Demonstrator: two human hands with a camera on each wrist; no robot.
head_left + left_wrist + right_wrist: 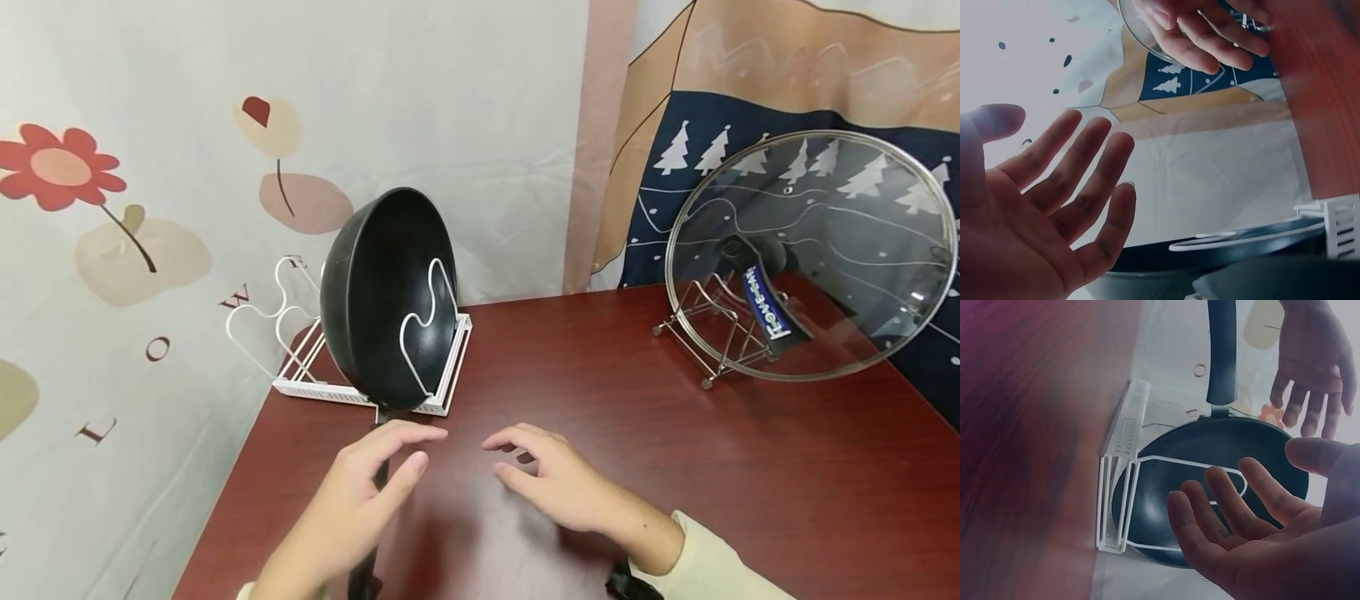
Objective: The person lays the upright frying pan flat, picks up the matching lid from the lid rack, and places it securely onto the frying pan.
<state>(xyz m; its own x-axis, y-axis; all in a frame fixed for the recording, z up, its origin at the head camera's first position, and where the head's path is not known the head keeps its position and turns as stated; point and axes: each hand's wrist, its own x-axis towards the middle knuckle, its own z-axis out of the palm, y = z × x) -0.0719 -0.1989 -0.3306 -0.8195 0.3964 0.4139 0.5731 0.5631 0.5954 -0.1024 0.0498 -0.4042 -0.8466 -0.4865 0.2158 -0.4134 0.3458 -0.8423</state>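
Note:
A black wok (401,292) stands on edge in a white wire rack (375,392), its handle (365,575) reaching toward the front of the table. My left hand (360,492) hovers above that handle with fingers loosely extended, holding nothing. To its right, my right hand (558,479) is held over the table, fingers relaxed and apart from everything. Each wrist view shows both palms bare. On the right, a glass lid (847,217) with a dark handle bearing a blue label (765,304) leans upright in a small metal rack (697,350).
The reddish-brown table (555,367) meets a pale printed curtain (480,150) behind and to the left. A dark cloth with white trees (652,200) hangs behind the lid. A black object (630,581) is by the right sleeve at the bottom edge.

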